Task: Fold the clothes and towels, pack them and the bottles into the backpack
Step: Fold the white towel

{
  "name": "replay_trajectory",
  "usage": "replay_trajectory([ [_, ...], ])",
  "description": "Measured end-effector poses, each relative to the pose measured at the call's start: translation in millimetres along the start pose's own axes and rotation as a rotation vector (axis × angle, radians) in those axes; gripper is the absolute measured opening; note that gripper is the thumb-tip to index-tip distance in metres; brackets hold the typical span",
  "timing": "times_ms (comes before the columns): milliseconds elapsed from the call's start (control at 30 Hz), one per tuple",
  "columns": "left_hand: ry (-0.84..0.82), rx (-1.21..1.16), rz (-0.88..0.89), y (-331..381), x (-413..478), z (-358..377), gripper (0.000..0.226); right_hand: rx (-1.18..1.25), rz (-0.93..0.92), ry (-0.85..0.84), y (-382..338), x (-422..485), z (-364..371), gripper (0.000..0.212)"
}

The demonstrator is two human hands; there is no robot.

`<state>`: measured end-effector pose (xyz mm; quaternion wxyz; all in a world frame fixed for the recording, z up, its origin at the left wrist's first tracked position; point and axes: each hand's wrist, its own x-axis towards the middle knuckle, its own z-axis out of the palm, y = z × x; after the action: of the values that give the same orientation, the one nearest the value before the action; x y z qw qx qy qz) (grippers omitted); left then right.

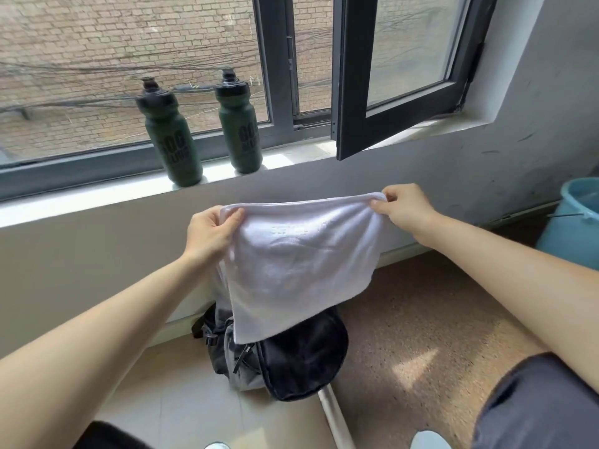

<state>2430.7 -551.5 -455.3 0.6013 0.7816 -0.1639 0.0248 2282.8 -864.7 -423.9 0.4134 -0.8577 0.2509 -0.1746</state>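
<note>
The towel (pixel 298 264) hid much of the backpack (pixel 291 361) on the floor below. It hung between the hands, the left hand (pixel 212 234) and right hand (pixel 403 212) each pinching a top corner.

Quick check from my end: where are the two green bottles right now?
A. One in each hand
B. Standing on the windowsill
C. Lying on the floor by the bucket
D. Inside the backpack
B: both bottles stand upright on the windowsill, while the left hand and right hand hold the towel above the backpack.
</note>
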Motion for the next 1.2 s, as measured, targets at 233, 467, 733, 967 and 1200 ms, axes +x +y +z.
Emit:
replay_trajectory([
  [233, -0.027, 0.022, -0.064, 8.1, -6.5, 4.0, 0.044, 0.087, 0.051, 0.001, 1.6, 0.3, 4.1, 0.035],
  [467, -0.079, -0.104, -0.191, 36.3, -24.3, 24.4, 0.034, 0.186, 0.005, -0.14, -28.2, -22.0, 14.5, 0.039],
  [733, -0.377, -0.177, -0.116, 70.6, -59.1, 46.8, 0.028, 0.324, -0.079, -0.392, -60.8, -54.3, 35.4, 0.038],
  [967, -0.344, -0.117, -0.037, 74.0, -65.6, 49.9, 0.016, 0.38, -0.092, -0.453, -65.2, -61.3, 36.0, 0.027],
  [1200, -0.273, -0.112, -0.025, 71.6, -60.8, 49.3, 0.024, 0.423, -0.111, -0.479, -67.8, -61.4, 34.7, 0.026],
])
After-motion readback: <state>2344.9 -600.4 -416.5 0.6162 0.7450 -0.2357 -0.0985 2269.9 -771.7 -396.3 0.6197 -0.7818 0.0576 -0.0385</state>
